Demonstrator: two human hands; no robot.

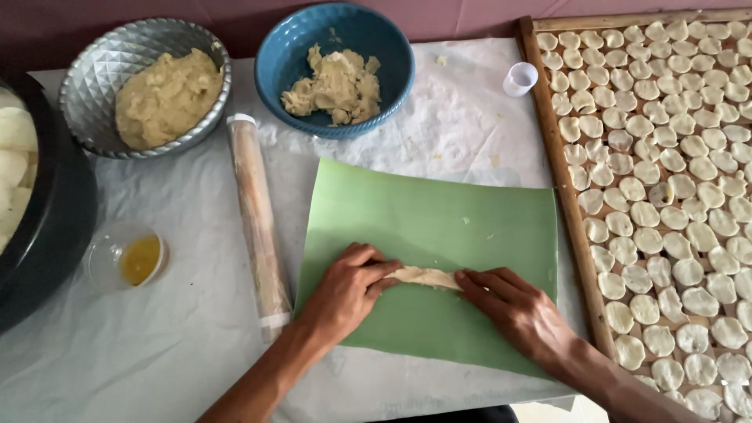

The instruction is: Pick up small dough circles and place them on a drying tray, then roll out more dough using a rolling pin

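A pale log of dough [427,276] lies across a green sheet [439,219] in the middle of the table. My left hand [348,290] rests palm down on the log's left end, fingers together over it. My right hand [513,305] lies flat on the log's right end, fingertips pointing left. Only the short middle stretch of the dough shows between the two hands.
A wrapped rolling pin [257,223] lies left of the sheet. A silver bowl [94,78] and a blue bowl [290,55] hold dough at the back. A small dish of yellow oil [129,258] sits left. A wooden tray [568,204] of several dough discs fills the right, with a small white cup [520,78].
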